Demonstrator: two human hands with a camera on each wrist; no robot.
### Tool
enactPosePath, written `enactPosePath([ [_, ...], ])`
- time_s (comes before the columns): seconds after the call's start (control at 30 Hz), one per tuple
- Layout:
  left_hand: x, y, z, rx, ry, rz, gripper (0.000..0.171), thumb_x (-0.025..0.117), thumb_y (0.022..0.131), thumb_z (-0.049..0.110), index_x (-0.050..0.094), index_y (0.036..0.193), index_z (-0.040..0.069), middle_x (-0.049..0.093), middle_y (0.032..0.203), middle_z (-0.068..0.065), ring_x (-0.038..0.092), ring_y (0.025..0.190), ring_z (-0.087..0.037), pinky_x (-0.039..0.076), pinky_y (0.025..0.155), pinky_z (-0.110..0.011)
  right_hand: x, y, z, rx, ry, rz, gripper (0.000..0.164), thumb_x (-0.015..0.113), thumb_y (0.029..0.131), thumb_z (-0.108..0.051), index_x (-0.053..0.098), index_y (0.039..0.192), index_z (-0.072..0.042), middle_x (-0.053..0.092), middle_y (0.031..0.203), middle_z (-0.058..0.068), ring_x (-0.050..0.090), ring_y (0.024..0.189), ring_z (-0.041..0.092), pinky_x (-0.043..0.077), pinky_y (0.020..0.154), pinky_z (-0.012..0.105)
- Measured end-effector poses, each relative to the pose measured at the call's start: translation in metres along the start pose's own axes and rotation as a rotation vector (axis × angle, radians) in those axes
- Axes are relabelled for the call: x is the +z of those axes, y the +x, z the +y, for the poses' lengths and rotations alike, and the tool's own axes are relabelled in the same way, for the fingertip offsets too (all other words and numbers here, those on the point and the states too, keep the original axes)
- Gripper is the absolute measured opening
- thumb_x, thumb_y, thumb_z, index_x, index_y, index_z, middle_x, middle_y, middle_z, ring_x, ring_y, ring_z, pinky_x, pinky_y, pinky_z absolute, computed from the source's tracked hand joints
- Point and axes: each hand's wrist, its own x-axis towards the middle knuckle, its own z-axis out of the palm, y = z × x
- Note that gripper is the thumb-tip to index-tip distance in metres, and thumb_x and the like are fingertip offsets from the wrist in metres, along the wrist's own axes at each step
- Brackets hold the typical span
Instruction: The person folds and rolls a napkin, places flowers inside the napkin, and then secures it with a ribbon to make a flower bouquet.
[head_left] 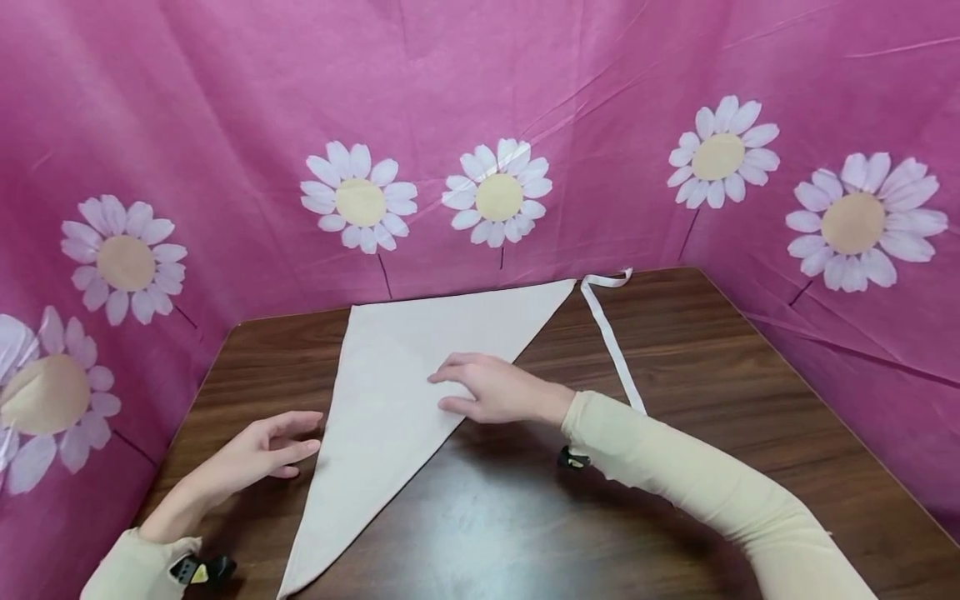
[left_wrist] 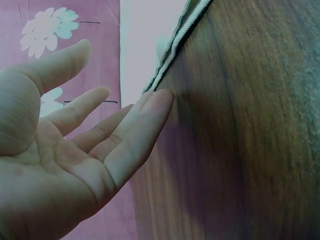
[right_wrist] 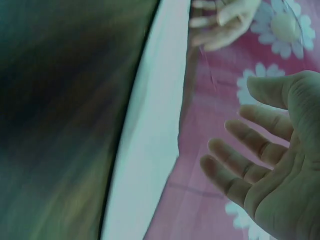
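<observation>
An off-white cloth, folded into a long triangle, lies flat on the table, its narrow tip toward the near edge. A thin white strap starts close to its far right corner and runs under the right sleeve. My right hand is over the cloth's slanted edge, its fingers relaxed and holding nothing. Beside the cloth's left edge is my left hand, fingers loosely bent and nothing in them. In the left wrist view, the fingertips overlap the cloth's layered hem.
The dark wood-grain table has its back edge against a pink curtain printed with white daisies, which also hangs along both sides. Dark wrist devices are worn at both sleeve cuffs.
</observation>
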Motion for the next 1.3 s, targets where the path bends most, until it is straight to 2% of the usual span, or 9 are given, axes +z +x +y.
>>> enactPosePath([
  [0.17,0.0,0.002,-0.003,-0.012,-0.055,-0.007,0.061,0.064,0.102,0.02,0.037,0.148,-0.01,0.037,0.151,-0.034,0.059,0.122,-0.022,0.058,0.085,-0.043,0.019,0.015,-0.022,-0.095,-0.043,-0.101,0.031,0.068,0.098,-0.024,0.07,0.125,-0.009,0.068,0.118,0.0,0.062,0.111,0.014,0.044,0.102,0.026],
  [0.37,0.001,0.006,-0.008,-0.036,-0.102,-0.032,0.06,0.062,0.103,0.02,0.036,0.148,-0.01,0.037,0.151,-0.034,0.056,0.127,-0.036,0.057,0.085,-0.047,0.044,0.027,-0.063,-0.257,-0.146,-0.236,0.026,0.07,0.098,-0.028,0.073,0.122,-0.019,0.068,0.112,-0.007,0.062,0.099,0.008,0.049,0.089,0.02],
  [0.47,0.001,0.007,-0.008,-0.049,-0.112,-0.037,0.061,0.063,0.103,0.02,0.035,0.149,-0.01,0.038,0.15,-0.034,0.056,0.126,-0.035,0.057,0.086,-0.048,0.055,0.03,-0.08,-0.309,-0.202,-0.268,0.026,0.071,0.097,-0.031,0.074,0.122,-0.025,0.066,0.108,-0.013,0.062,0.098,0.005,0.05,0.085,0.019],
  [0.7,0.0,0.006,-0.008,-0.071,-0.129,-0.054,0.061,0.061,0.104,0.021,0.035,0.149,-0.009,0.042,0.148,-0.032,0.057,0.123,-0.032,0.057,0.087,-0.047,0.077,0.042,-0.104,-0.344,-0.263,-0.305,0.022,0.073,0.095,-0.035,0.075,0.115,-0.03,0.063,0.101,-0.016,0.06,0.094,0.005,0.049,0.079,0.017],
  [0.83,-0.001,0.006,-0.008,-0.08,-0.136,-0.043,0.059,0.06,0.104,0.022,0.036,0.149,-0.008,0.047,0.144,-0.03,0.058,0.12,-0.031,0.057,0.086,-0.047,0.091,0.047,-0.121,-0.398,-0.338,-0.333,0.018,0.067,0.098,-0.043,0.073,0.113,-0.035,0.059,0.104,-0.018,0.054,0.091,0.004,0.047,0.071,0.016],
  [0.97,-0.001,0.006,-0.01,-0.082,-0.143,-0.041,0.059,0.059,0.105,0.022,0.036,0.149,-0.009,0.048,0.142,-0.029,0.058,0.119,-0.03,0.057,0.086,-0.048,0.105,0.044,-0.138,-0.362,-0.462,-0.425,0.039,0.044,0.102,-0.062,0.057,0.135,-0.047,0.047,0.12,-0.019,0.043,0.101,0.005,0.038,0.073,0.02],
  [1.07,0.0,0.007,-0.009,-0.084,-0.144,-0.039,0.059,0.059,0.105,0.022,0.036,0.149,-0.009,0.048,0.143,-0.03,0.058,0.119,-0.031,0.057,0.086,-0.048,0.113,0.041,-0.146,-0.295,-0.541,-0.505,0.054,0.026,0.1,-0.072,0.029,0.152,-0.058,0.036,0.129,-0.018,0.036,0.109,0.005,0.032,0.079,0.026],
  [1.17,0.0,0.007,-0.009,-0.085,-0.141,-0.035,0.059,0.059,0.105,0.023,0.037,0.149,-0.009,0.047,0.143,-0.03,0.058,0.119,-0.03,0.057,0.085,-0.049,0.116,0.042,-0.152,-0.267,-0.583,-0.543,0.056,0.02,0.099,-0.074,0.01,0.153,-0.064,0.033,0.132,-0.018,0.033,0.113,0.005,0.032,0.084,0.029],
  [1.3,-0.001,0.007,-0.008,-0.087,-0.14,-0.035,0.058,0.059,0.105,0.023,0.038,0.148,-0.009,0.047,0.142,-0.03,0.058,0.117,-0.03,0.057,0.084,-0.048,0.119,0.044,-0.156,-0.262,-0.604,-0.563,0.055,0.018,0.099,-0.074,0.005,0.151,-0.066,0.031,0.133,-0.018,0.031,0.115,0.005,0.034,0.088,0.033],
])
